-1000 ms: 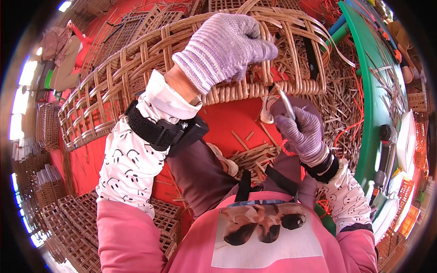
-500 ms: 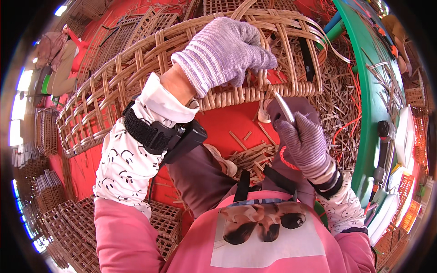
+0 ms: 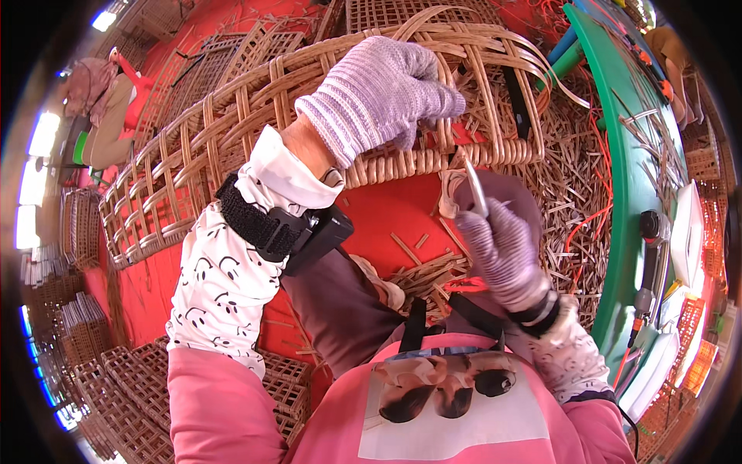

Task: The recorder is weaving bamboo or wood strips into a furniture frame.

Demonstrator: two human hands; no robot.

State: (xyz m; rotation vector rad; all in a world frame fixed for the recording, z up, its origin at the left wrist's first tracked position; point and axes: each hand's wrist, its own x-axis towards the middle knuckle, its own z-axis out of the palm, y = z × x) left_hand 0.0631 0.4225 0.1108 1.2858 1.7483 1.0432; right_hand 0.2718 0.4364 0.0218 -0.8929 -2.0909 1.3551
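Red flooring (image 3: 390, 213) underlies wicker (image 3: 386, 168) beneath left grip (image 3: 384, 99).

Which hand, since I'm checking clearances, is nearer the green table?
Right. The right hand, holding a slim metal tool, is left of the green table; the left hand is farther left, holding the woven frame.

Red floor covering (image 3: 386, 209), showing at centre, left and top of frame; brown offcuts (image 3: 572, 185) strewn thickly over its right part. At right, a green tabletop (image 3: 622, 255) running from upper edge toward lower right, outline bowed. Upper left, what looks like a red chair (image 3: 141, 93). Along the left rim, bright window-like openings (image 3: 48, 124), white with glare; another patch of light (image 3: 104, 19) at upper left.
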